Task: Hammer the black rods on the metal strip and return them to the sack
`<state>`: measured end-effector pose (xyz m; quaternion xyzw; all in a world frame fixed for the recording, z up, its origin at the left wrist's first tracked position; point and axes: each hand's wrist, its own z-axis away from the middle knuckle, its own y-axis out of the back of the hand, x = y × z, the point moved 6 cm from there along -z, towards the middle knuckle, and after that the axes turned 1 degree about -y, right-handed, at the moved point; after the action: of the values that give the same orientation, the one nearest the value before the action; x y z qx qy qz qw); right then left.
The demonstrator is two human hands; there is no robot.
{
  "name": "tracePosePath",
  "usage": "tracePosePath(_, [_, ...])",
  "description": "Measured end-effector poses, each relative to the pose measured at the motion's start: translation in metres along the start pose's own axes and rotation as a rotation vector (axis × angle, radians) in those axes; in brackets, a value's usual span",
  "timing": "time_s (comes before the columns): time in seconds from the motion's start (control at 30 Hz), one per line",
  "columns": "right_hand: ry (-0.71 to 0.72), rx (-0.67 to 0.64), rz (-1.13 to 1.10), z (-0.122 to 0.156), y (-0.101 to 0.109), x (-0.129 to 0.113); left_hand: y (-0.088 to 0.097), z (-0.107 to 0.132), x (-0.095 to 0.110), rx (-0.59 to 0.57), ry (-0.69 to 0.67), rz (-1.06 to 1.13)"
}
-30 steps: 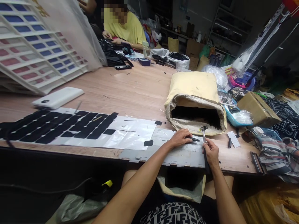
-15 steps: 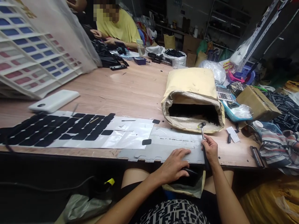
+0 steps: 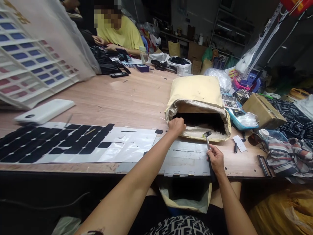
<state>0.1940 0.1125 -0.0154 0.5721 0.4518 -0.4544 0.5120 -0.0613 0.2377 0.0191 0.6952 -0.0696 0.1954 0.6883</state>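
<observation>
My right hand (image 3: 215, 157) is closed around the dark handle of a small hammer (image 3: 207, 134), its head pointing up in front of the sack's mouth. Further left, my left hand (image 3: 177, 126) is at the left lip of a cream woven sack (image 3: 195, 86). Its fingers look curled; whatever they hold, if anything, is hidden. Dark pieces fill the sack's shadowed opening. Below both hands a grey sheet (image 3: 186, 163) lies along the table's edge. A second open sack (image 3: 184, 205) sits in my lap, its inside dark.
Rows of flat black pieces (image 3: 73, 138) lie on white sheeting to the left, near a white power bank (image 3: 45, 111). A calculator (image 3: 231, 101), a cardboard box (image 3: 264, 111) and a striped cloth (image 3: 283, 156) are on the right. Opposite sits a person in a yellow top (image 3: 124, 32).
My left hand has moved from over the lap sack, beside a black piece, up to the cream sack's mouth. The black piece is no longer visible. My right hand keeps the hammer.
</observation>
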Motion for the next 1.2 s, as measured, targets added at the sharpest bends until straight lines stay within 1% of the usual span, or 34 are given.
tracePosePath(0.07, [0.005, -0.001, -0.011, 0.000, -0.001, 0.000, -0.005, -0.009, -0.003, -0.018, 0.077, -0.024])
tracePosePath(0.17, [0.000, 0.000, -0.018, 0.001, -0.001, 0.000, -0.011, -0.011, -0.005, -0.017, 0.137, -0.001])
tracePosePath(0.23, [0.001, -0.005, -0.018, 0.001, -0.001, 0.000, -0.014, -0.009, -0.006, -0.025, 0.142, 0.022])
tracePosePath(0.27, [0.000, -0.008, -0.018, 0.001, -0.001, 0.000, -0.014, -0.007, -0.006, -0.009, 0.122, 0.035])
tracePosePath(0.33, [-0.003, -0.009, -0.026, 0.001, 0.000, 0.001, -0.009, 0.000, -0.005, 0.084, 0.037, 0.069])
tracePosePath(0.43, [-0.010, -0.003, -0.043, 0.001, 0.000, 0.003, 0.006, 0.023, 0.001, 0.281, -0.206, 0.140])
tracePosePath(0.5, [-0.013, 0.003, -0.051, 0.002, 0.000, 0.003, 0.013, 0.045, 0.004, 0.346, -0.354, 0.207])
tracePosePath(0.53, [-0.013, 0.004, -0.053, 0.002, 0.000, 0.002, 0.014, 0.055, 0.006, 0.351, -0.407, 0.257])
tracePosePath(0.6, [-0.012, 0.005, -0.054, 0.002, 0.000, 0.000, 0.011, 0.074, 0.009, 0.305, -0.488, 0.390])
tracePosePath(0.67, [-0.013, 0.002, -0.048, 0.002, 0.000, -0.002, -0.002, 0.087, 0.016, 0.195, -0.572, 0.500])
tracePosePath(0.73, [-0.019, 0.006, -0.039, 0.003, 0.001, -0.004, -0.020, 0.095, 0.023, 0.083, -0.638, 0.512])
tracePosePath(0.8, [-0.024, 0.011, -0.036, 0.003, 0.002, -0.004, -0.037, 0.096, 0.025, 0.030, -0.646, 0.464])
tracePosePath(0.87, [-0.029, 0.015, -0.039, 0.003, 0.002, -0.004, -0.049, 0.094, 0.024, 0.014, -0.633, 0.435])
tracePosePath(0.93, [-0.036, 0.013, -0.041, 0.002, 0.002, -0.005, -0.054, 0.091, 0.022, 0.007, -0.630, 0.441])
tracePosePath(1.07, [-0.061, -0.013, -0.022, 0.005, 0.002, -0.009, -0.057, 0.087, 0.019, 0.002, -0.630, 0.471])
tracePosePath(1.2, [-0.059, -0.035, 0.048, 0.019, 0.005, -0.018, -0.060, 0.083, 0.017, 0.010, -0.617, 0.484])
